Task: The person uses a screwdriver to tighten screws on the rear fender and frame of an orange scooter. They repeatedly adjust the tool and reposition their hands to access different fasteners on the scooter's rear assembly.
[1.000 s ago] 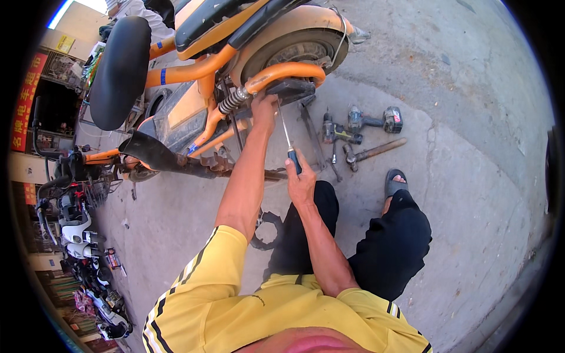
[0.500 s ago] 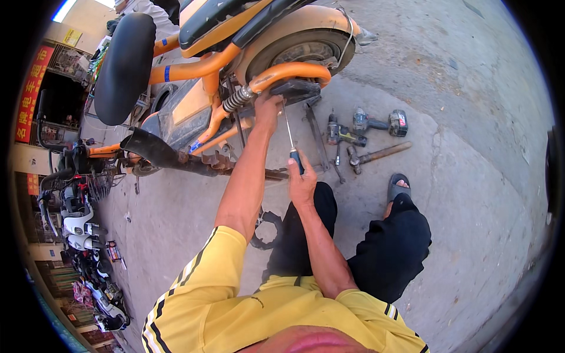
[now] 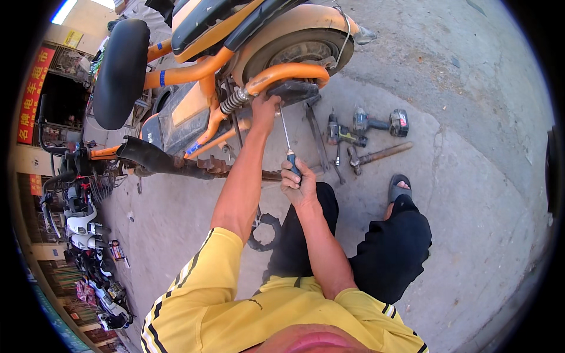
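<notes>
The orange electric scooter (image 3: 213, 73) lies tipped over, its rear wheel (image 3: 306, 50) towards the top. My right hand (image 3: 300, 183) is closed round the dark handle of a screwdriver (image 3: 286, 132). The thin metal shaft points up and slightly left. Its tip reaches the dark cover (image 3: 293, 91) below the orange rear arm. Close to that tip is my left hand (image 3: 265, 113), pressed against the underside with bent fingers partly hidden; what they grip cannot be made out. A coil spring shock absorber (image 3: 235, 100) sits just beside my left fingers.
On the concrete to the right lie a green-black power drill (image 3: 344, 134), a grey impact driver (image 3: 369, 122), a battery pack (image 3: 399, 122) and a wooden-handled hammer (image 3: 382, 154). A dark ring-shaped part (image 3: 265, 232) lies near my leg. Several parked scooters (image 3: 85, 235) line the left side.
My right fingers have shifted from a thumb-forward hold to being curled round the screwdriver's handle. My left hand stays at the same spot under the scooter. The view has moved slightly.
</notes>
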`<state>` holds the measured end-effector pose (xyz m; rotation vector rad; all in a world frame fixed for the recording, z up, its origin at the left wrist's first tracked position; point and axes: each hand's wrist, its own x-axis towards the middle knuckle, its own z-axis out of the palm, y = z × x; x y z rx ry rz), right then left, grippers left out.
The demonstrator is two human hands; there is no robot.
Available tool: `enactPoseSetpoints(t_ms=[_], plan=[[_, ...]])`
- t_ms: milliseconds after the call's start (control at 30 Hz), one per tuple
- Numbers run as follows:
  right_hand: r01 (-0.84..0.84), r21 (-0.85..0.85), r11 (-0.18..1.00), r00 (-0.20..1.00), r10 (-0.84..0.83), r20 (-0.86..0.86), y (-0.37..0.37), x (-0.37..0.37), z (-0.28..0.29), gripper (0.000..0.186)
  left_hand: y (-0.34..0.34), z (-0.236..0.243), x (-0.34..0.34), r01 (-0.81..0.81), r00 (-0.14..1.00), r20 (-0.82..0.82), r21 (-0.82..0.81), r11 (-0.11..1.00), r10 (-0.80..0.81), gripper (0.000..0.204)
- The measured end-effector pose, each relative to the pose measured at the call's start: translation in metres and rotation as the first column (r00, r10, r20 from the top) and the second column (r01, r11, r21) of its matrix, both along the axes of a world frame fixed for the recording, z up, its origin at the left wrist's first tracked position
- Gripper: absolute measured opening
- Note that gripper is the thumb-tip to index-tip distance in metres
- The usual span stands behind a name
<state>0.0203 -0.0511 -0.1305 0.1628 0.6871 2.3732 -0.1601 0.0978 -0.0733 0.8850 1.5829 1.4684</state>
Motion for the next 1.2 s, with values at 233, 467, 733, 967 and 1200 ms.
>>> enactPoseSetpoints(t_ms=[233,467,733,967,1200], plan=[[0.046,0.133,0.99,0.951,-0.084,0.297,-0.005,-0.015,0.0,0.027,-0.003,0.001,0.003,0.024,1.0,-0.012,0.021,1.0,-0.024,0.053],[-0.064,0.366,0.928,0.506,-0.286,0.814,-0.006,-0.01,0.026,0.048,-0.003,-0.005,0.004,0.001,1.0,-0.016,0.021,1.0,0.0,0.051],[-0.31,0.673,0.671,-0.229,-0.74,0.632,-0.012,-0.018,0.024,0.048,-0.001,-0.017,0.004,-0.034,0.987,-0.153,0.104,0.994,0.049,0.05],[-0.467,0.589,0.66,-0.271,-0.741,0.615,-0.007,-0.007,0.046,0.048,-0.004,-0.007,0.012,-0.066,0.977,-0.2,0.06,0.996,0.076,0.052],[-0.515,0.641,0.568,-0.368,-0.823,0.434,-0.004,-0.003,0.061,0.044,-0.008,-0.001,0.011,-0.027,0.999,-0.028,0.139,0.99,0.031,0.05]])
